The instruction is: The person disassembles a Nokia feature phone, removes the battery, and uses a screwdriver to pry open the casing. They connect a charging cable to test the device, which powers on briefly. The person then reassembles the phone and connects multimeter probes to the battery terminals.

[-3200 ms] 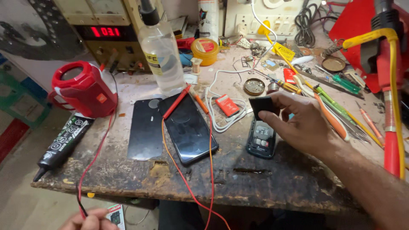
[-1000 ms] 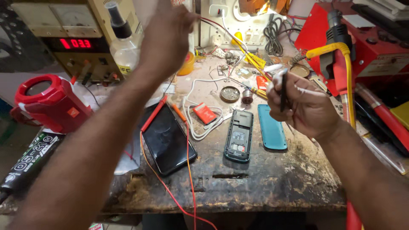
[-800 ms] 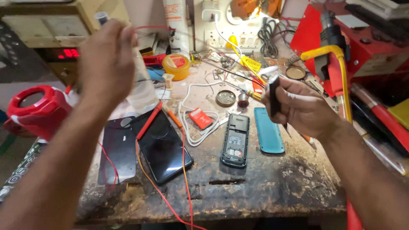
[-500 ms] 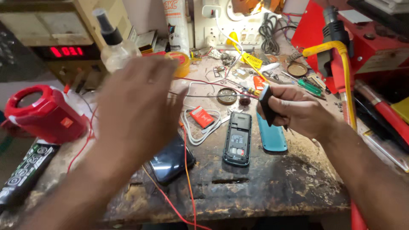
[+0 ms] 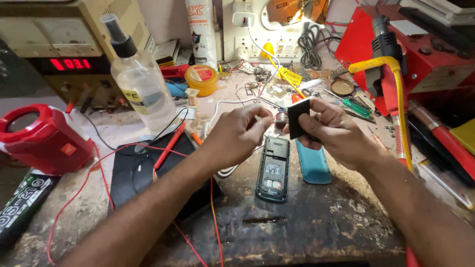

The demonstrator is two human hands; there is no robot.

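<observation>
I see my right hand (image 5: 334, 131) clamped on a black battery (image 5: 298, 118), left hand (image 5: 237, 133) pinched together beside it, above the opened phone (image 5: 273, 168) and blue cover (image 5: 312, 165).

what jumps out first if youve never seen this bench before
Mid-frame, the right hand holds up a small flat black battery, with the left hand close beside it. Just below them an opened phone lies back-up next to its blue cover. At far left sits a bright red speaker.
</observation>
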